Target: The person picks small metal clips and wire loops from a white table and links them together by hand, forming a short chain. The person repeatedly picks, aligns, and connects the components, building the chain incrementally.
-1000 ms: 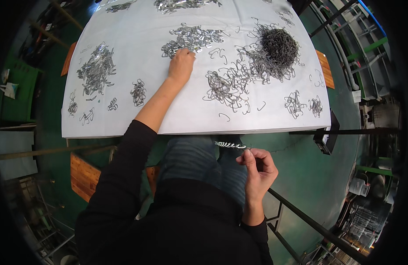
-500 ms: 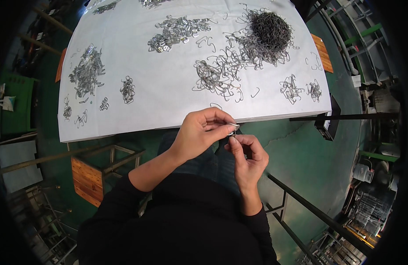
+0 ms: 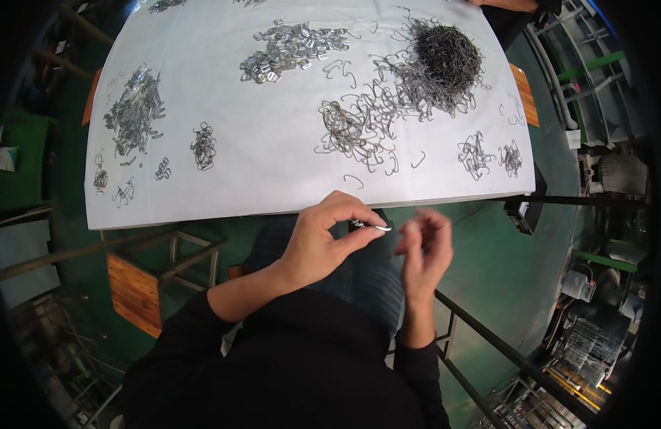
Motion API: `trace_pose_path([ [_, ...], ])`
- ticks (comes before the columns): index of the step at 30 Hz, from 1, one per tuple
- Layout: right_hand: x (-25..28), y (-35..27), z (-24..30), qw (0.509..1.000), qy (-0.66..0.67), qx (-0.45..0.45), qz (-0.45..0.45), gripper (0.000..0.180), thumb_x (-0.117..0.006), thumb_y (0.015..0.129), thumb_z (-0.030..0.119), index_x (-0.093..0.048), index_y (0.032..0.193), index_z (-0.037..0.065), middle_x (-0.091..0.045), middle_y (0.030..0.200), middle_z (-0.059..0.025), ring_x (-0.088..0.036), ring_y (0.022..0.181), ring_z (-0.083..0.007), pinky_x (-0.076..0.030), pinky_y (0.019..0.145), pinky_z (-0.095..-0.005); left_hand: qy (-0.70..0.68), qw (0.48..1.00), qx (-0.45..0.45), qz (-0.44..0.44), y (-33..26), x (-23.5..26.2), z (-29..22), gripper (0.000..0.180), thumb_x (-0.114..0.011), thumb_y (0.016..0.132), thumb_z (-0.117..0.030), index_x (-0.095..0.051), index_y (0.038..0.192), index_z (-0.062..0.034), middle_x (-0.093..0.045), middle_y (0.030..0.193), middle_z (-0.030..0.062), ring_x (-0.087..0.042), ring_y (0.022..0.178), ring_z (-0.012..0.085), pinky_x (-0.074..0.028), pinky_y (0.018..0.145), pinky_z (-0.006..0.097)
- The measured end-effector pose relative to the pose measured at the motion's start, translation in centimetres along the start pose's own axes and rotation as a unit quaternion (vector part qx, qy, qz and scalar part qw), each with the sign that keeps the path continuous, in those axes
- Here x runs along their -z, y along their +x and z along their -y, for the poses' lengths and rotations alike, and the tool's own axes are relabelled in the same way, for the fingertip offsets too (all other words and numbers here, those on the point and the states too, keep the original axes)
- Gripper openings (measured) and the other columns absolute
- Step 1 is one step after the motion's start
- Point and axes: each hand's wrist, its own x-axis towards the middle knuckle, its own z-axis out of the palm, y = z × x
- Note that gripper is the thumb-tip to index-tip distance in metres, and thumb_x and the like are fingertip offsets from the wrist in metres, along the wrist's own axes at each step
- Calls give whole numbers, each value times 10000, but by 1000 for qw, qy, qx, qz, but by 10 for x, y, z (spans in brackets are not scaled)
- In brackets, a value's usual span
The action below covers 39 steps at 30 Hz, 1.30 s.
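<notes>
My left hand [image 3: 323,232] is closed in a pinch just off the table's near edge, above my lap. Between thumb and forefinger it grips a small silver metal piece [image 3: 383,229], whose pale end sticks out to the right. Its exact kind is partly hidden by the fingers. To the right of it, my right hand [image 3: 427,250] is apart from the piece, its fingers curled and smeared by motion. Bent wire hooks [image 3: 355,136] lie loose on the white-covered table [image 3: 266,150] beyond my hands, and a single wire hook [image 3: 353,181] rests closest to them.
A dense heap of dark hooks [image 3: 448,61] stands at the far right. Silver metal buckles [image 3: 294,50] are piled at the back middle, flat metal strips [image 3: 136,107] on the left. A wooden stool [image 3: 134,293] is below left. Part of another person's arm [image 3: 512,6] shows at the far right corner.
My right hand has drawn away from the small metal piece, to the right. My left hand keeps its pinch and has come slightly nearer to me. Another person's arm has appeared at the far right.
</notes>
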Motion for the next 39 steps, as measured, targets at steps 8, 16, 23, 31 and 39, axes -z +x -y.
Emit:
trace_pose_path([
  [8, -48, 197, -45, 944, -246, 200, 89, 117, -670, 838, 116, -666, 910, 24, -661, 878, -121, -628, 726, -281, -488, 678, -373, -3, 999, -27, 25, -3, 5, 1, 152, -746, 753, 18, -695, 886, -35, -667, 862, 55, -610, 843, 177, -480, 766, 282],
  [16, -66, 254, -35, 854, -439, 56, 273, 201, -720, 772, 258, -725, 892, 97, -705, 875, -117, -669, 843, -296, -514, 758, -389, -32, 999, -7, 33, -6, 11, 6, 158, -757, 746, -2, -713, 890, -50, -673, 878, 46, -611, 878, 192, -493, 792, 305],
  [23, -107, 268, -37, 878, -424, 90, 205, 229, -708, 774, 307, -741, 924, 137, -713, 886, -118, -682, 865, -283, -522, 779, -381, -29, 999, -2, 37, -5, 13, 5, 174, -766, 736, 2, -717, 894, -53, -691, 891, 46, -626, 873, 192, -495, 820, 315],
  [31, -109, 297, -31, 827, -520, -42, 211, 314, -736, 758, 327, -731, 975, 100, -707, 1017, -126, -671, 990, -280, -529, 830, -394, -26, 999, -25, 21, -9, 9, 2, 175, -769, 733, 5, -715, 891, -48, -700, 885, 50, -636, 862, 196, -494, 815, 318],
  [39, -107, 268, -29, 858, -483, 92, 148, 245, -681, 826, 249, -688, 969, 50, -694, 954, -166, -663, 894, -346, -511, 796, -417, -8, 999, -36, -4, -14, 4, -3, 146, -735, 768, 30, -701, 899, -26, -680, 863, 60, -631, 788, 148, -496, 725, 266],
])
